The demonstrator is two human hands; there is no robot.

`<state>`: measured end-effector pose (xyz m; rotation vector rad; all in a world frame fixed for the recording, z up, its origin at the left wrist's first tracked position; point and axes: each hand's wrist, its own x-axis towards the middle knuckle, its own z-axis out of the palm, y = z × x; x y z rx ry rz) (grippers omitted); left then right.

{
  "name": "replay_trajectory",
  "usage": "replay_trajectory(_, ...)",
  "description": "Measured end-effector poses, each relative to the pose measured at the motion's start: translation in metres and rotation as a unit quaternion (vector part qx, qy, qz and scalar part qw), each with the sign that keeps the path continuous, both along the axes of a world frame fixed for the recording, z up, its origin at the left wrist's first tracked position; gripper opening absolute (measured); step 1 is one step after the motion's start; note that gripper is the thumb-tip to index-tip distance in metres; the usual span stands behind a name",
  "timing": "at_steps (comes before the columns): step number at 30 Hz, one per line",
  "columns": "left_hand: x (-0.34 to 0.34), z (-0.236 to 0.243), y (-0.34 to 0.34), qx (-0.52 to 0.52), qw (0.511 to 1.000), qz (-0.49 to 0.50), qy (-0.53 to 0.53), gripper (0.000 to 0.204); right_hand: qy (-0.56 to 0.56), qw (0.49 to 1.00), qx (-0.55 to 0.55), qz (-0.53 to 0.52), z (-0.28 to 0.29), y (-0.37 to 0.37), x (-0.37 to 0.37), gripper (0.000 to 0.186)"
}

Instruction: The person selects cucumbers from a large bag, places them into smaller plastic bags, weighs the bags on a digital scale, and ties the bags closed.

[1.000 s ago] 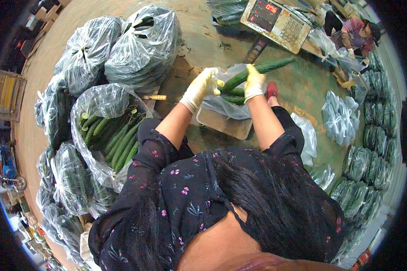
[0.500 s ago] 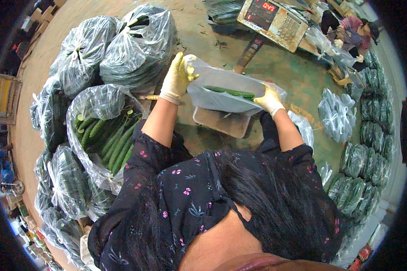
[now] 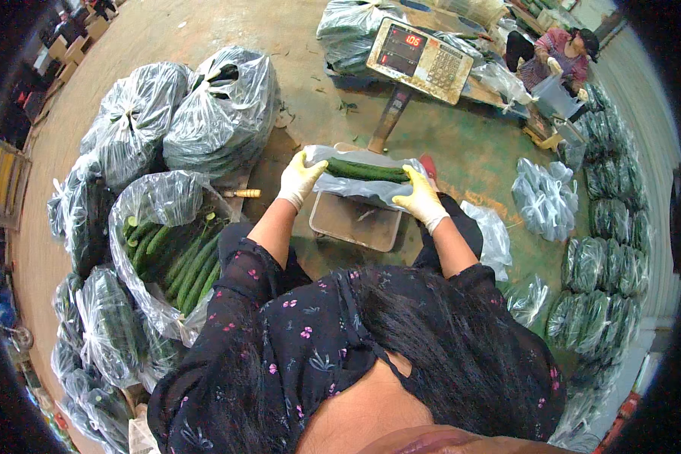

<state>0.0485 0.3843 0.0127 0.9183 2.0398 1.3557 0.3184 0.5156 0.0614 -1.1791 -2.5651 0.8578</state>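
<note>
Dark green cucumbers (image 3: 367, 170) lie lengthwise on an opened clear plastic bag (image 3: 353, 189), above the scale's platform (image 3: 339, 227). My left hand (image 3: 301, 180), in a pale yellow glove, is closed on the bag's left end, thumb by the cucumber tips. At the other end my right hand (image 3: 424, 198), gloved likewise, grips the bag with its thumb against the cucumbers. How many cucumbers lie there I cannot tell. Beyond my hands, the scale's display head (image 3: 420, 60), lit in red, stands on a post.
To my left is an open bag of loose cucumbers (image 3: 189, 257), with large tied bags (image 3: 219, 106) behind it. A wooden handle (image 3: 242, 194) sticks out beside it. Empty plastic bags (image 3: 545, 198) and stacked packed cucumbers (image 3: 605, 265) lie to the right. A person (image 3: 560, 60) works at the far right.
Both hands have come lower and nearer with the bag, which is now flatter under the cucumbers. More of the cucumbers shows. The scale's red reading has changed, and the whole view has shifted.
</note>
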Motion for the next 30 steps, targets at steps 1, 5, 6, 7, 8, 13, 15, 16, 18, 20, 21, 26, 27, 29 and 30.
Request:
replay_trajectory(1, -0.001, -0.002, -0.002, -0.047, 0.995, 0.051, 0.068, 0.063, 0.003, 1.000, 0.004, 0.002, 0.006, -0.002, 0.001, 0.080)
replay_trajectory(5, 0.007, 0.022, -0.001, -0.065, 0.997, 0.032, -0.005, 0.071, 0.197, 0.974, -0.097, -0.052, 0.024, 0.001, 0.028, 0.068)
replay_trajectory(6, 0.005, 0.021, -0.002, -0.063, 0.997, 0.035, -0.005, 0.071, 0.222, 0.965, -0.119, -0.072, 0.024, 0.004, 0.033, 0.067)
replay_trajectory(7, 0.003, 0.021, -0.003, -0.059, 0.997, 0.040, 0.004, 0.073, 0.247, 0.954, -0.141, -0.091, 0.025, 0.008, 0.037, 0.066)
replay_trajectory(8, 0.004, 0.023, -0.002, -0.055, 0.997, 0.043, 0.012, 0.075, 0.252, 0.957, -0.096, -0.106, 0.021, 0.014, 0.041, 0.068)
replay_trajectory(13, 0.012, 0.031, 0.001, -0.065, 0.987, 0.057, 0.134, 0.085, 0.156, 0.971, 0.050, -0.171, -0.001, 0.024, 0.048, 0.089)
replay_trajectory(15, 0.023, 0.036, 0.000, -0.088, 0.974, 0.059, 0.201, 0.088, 0.100, 0.975, -0.005, -0.200, 0.000, 0.008, 0.034, 0.107)
replay_trajectory(16, 0.031, 0.042, 0.001, -0.130, 0.963, 0.035, 0.232, 0.089, 0.069, 0.977, 0.020, -0.200, -0.022, 0.008, 0.034, 0.109)
replay_trajectory(18, 0.032, 0.033, -0.003, -0.213, 0.931, 0.040, 0.293, 0.070, -0.071, 0.972, -0.010, -0.223, -0.039, -0.003, 0.011, 0.117)
replay_trajectory(20, 0.018, 0.001, -0.001, -0.216, 0.935, 0.035, 0.279, 0.058, -0.118, 0.957, -0.076, -0.255, -0.060, -0.004, 0.001, 0.116)
replay_trajectory(21, 0.013, -0.007, -0.001, -0.215, 0.939, 0.023, 0.267, 0.046, -0.126, 0.946, -0.112, -0.275, -0.069, -0.004, 0.001, 0.115)
replay_trajectory(26, 0.032, 0.039, 0.018, 0.009, 0.989, -0.122, -0.089, 0.026, 0.153, 0.829, -0.390, -0.370, -0.181, 0.092, 0.094, 0.051)
replay_trajectory(27, 0.028, 0.051, 0.013, 0.004, 0.989, -0.118, -0.084, 0.026, 0.162, 0.865, -0.334, -0.337, -0.180, 0.098, 0.087, 0.036)
replay_trajectory(29, 0.020, 0.062, 0.000, 0.047, 0.975, -0.098, -0.191, 0.026, 0.158, 0.926, -0.191, -0.284, -0.159, 0.097, 0.064, 0.020)
replay_trajectory(30, 0.012, 0.056, -0.006, 0.080, 0.964, -0.094, -0.237, 0.027, 0.141, 0.948, -0.103, -0.267, -0.142, 0.090, 0.049, 0.017)
